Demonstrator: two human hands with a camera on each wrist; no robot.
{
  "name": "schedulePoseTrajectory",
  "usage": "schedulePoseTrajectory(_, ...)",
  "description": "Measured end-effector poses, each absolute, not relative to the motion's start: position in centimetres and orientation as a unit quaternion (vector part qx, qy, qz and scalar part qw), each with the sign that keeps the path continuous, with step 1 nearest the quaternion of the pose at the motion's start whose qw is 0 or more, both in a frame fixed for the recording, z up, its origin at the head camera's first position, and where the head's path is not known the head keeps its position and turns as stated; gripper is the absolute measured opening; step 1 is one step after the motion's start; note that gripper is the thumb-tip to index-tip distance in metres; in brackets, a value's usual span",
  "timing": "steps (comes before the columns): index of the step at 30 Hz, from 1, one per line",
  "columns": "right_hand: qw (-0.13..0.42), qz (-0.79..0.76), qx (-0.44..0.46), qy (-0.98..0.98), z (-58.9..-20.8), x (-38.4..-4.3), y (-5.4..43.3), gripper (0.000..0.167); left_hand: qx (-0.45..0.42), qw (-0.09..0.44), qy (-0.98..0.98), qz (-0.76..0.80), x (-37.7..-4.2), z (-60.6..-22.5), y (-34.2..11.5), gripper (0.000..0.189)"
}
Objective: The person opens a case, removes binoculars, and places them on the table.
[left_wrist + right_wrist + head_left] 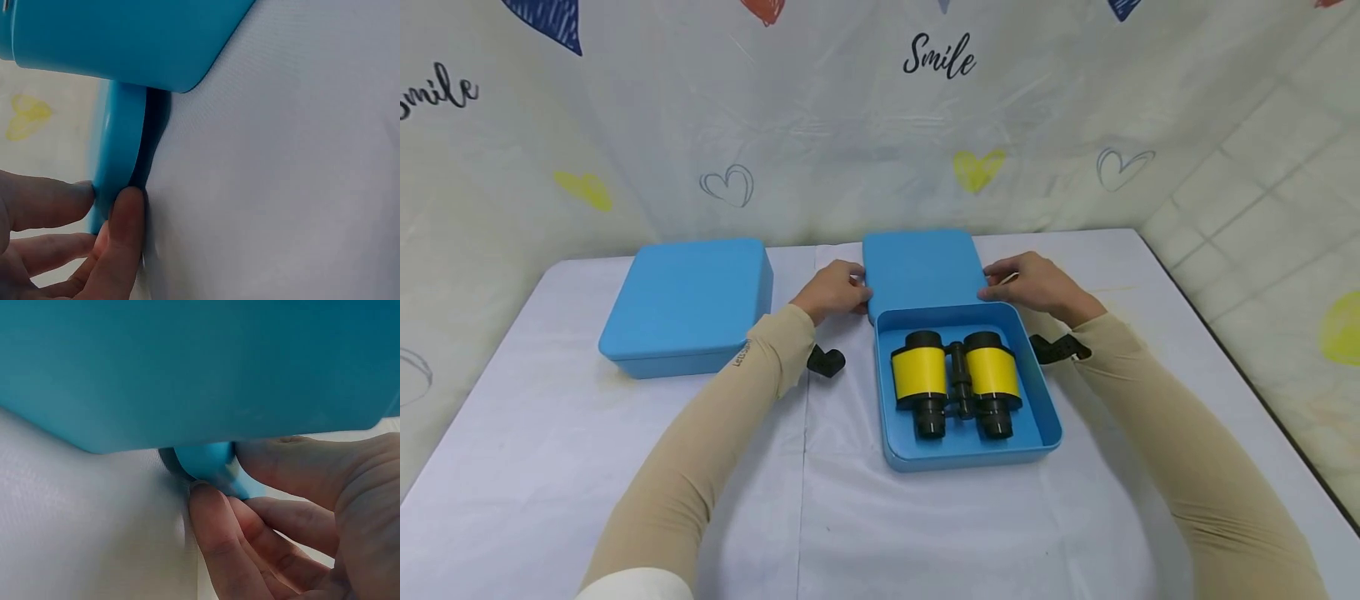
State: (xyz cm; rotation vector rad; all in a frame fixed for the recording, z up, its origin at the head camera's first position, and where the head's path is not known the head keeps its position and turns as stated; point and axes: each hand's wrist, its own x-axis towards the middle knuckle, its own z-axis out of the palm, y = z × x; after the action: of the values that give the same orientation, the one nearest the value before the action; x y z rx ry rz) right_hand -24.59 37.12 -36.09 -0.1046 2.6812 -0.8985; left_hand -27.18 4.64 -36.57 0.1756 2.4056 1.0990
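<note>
A flat blue box lid [922, 268] lies behind a blue box [972, 456], top face up. Inside the open box rest yellow and black binoculars [920, 372]. My left hand [835, 290] pinches the lid's left side; the left wrist view shows the thumb [53, 201] on top and a finger [127, 219] low at the lid's edge [122, 134]. On the opposite side, my right hand [1033, 283] pinches the lid between thumb [281, 465] and fingers. The box wall [200, 375] covers most of the lid in the right wrist view.
A second blue box [688, 300], covered, sits to the left on the white cloth-covered table [760, 517]. Behind the table hangs a printed backdrop [835, 125]. The table's right edge [1247, 375] runs beside my right arm.
</note>
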Motion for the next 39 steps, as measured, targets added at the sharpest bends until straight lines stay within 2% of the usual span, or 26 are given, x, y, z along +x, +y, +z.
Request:
schedulePoseTrajectory(13,0.141,-0.298,-0.047,0.943,-36.1,-23.7,36.6,0.062,0.096,0.245,0.897,0.355,-26.3,-36.4,4.4,0.063)
schedulePoseTrajectory(20,0.122,-0.283,-0.038,0.951,-35.9,-22.9,36.6,0.061,0.13,0.198,0.917,0.322,-24.8,-36.1,4.7,0.063)
schedulePoseTrajectory(28,0.062,-0.283,-0.046,0.956,-34.5,-20.7,36.2,0.045,0.154,0.154,0.917,0.334,-22.6,-35.9,4.0,0.057)
schedulePoseTrajectory(39,0.019,-0.275,-0.073,0.958,-32.5,-17.4,36.1,0.039,0.157,0.09,0.925,0.334,-19.7,-35.6,3.3,0.052)
